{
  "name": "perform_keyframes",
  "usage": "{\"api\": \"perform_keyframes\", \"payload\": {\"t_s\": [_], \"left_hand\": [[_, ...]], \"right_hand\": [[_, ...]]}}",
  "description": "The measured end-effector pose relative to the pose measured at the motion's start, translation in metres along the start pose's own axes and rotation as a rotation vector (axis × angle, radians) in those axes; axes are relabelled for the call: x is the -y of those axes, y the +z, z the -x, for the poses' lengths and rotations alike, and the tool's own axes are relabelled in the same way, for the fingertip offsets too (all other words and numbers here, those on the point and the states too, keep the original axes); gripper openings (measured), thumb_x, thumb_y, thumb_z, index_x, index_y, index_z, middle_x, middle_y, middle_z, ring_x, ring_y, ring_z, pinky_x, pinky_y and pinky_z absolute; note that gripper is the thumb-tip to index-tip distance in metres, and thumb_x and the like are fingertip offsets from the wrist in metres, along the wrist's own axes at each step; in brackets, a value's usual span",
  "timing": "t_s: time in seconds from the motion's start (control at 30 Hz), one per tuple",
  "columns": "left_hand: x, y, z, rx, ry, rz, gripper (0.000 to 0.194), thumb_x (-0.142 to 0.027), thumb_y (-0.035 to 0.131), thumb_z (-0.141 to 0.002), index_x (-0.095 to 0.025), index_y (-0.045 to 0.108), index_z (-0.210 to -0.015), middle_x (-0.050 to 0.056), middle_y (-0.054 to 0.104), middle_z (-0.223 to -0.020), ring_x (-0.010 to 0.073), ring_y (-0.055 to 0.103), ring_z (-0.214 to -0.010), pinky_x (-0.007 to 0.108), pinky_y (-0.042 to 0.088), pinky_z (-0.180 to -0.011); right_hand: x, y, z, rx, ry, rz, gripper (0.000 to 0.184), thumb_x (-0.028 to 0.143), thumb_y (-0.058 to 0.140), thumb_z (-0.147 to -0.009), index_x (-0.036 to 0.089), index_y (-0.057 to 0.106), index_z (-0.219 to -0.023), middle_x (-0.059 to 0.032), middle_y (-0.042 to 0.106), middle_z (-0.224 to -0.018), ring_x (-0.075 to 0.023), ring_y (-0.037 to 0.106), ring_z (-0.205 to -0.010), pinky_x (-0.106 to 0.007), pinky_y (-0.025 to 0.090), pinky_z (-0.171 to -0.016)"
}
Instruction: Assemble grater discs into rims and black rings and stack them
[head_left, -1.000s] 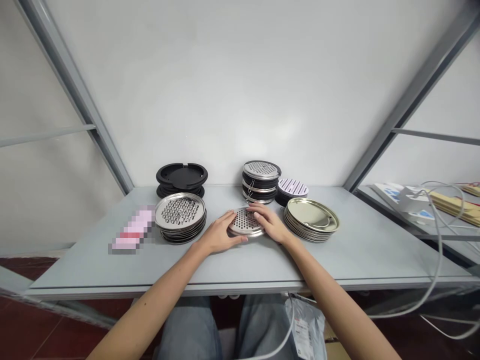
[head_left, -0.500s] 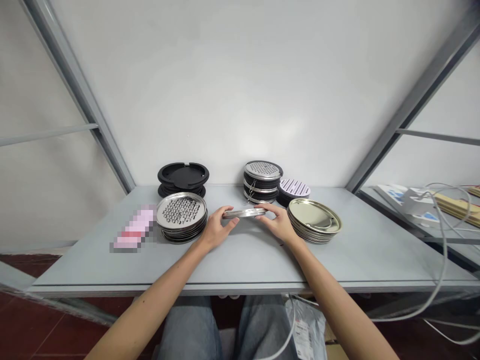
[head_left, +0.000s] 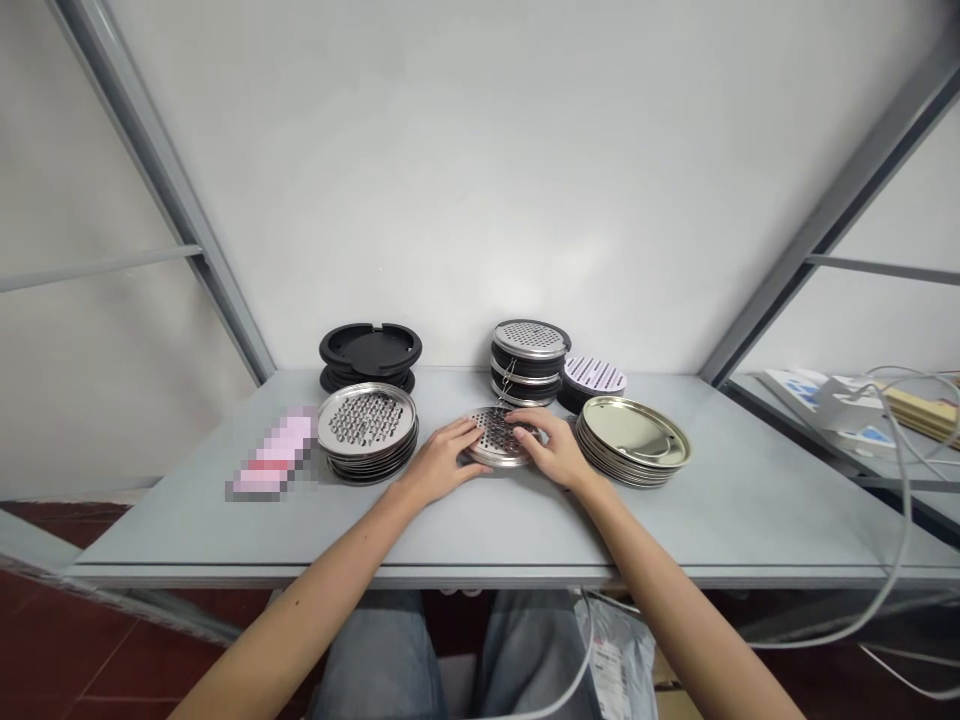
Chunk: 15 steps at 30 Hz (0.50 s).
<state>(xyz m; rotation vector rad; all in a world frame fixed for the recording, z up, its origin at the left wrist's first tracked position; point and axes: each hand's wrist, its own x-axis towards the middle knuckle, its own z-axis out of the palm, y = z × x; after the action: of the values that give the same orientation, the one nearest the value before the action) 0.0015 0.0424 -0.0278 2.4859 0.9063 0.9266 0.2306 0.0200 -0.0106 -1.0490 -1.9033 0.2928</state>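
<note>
"What's across the tabletop (head_left: 480,530)?"
"Gold-toned stack (head_left: 634,435) right of the right hand (head_left: 559,452), grater stack (head_left: 366,420) left of the left hand (head_left: 439,465)!"
"And the perforated disc (head_left: 496,434)?"
"Between both hands, fingers apart, touching it!"

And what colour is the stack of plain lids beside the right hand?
Pale gold, best seen in the head view.

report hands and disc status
both hands on perforated metal disc, disc on table; grater stack left, gold lid stack right, neither blocking
</note>
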Motion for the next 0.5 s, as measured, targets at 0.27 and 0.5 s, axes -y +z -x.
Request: {"api": "perform_keyframes", "payload": {"t_s": [0.27,0.5], "left_hand": [[-0.005,-0.002,0.002,0.141,0.01,-0.049,0.072,-0.04,0.071,-0.076,-0.016,0.045,-0.139,0.014,0.042,-0.145,0.0284,0.032,-0.139,0.047,0.031,-0.114],[-0.027,-0.008,0.009,0.118,-0.026,-0.094,0.064,-0.04,0.065,-0.081,-0.017,0.045,-0.138,0.013,0.025,-0.154,0.0298,0.034,-0.137,0.043,0.035,-0.112]], "right_hand": [[-0.008,0.008,-0.002,0.171,0.036,0.093,0.024,0.032,0.058,-0.086,0.017,0.068,-0.101,-0.0131,0.069,-0.111,-0.0258,0.063,-0.105,-0.045,0.047,-0.094],[-0.016,0.001,0.0,0.115,0.093,0.221,0.02,0.032,0.055,-0.087,0.021,0.07,-0.094,-0.0083,0.072,-0.101,-0.0246,0.065,-0.095,-0.04,0.05,-0.086]]}}
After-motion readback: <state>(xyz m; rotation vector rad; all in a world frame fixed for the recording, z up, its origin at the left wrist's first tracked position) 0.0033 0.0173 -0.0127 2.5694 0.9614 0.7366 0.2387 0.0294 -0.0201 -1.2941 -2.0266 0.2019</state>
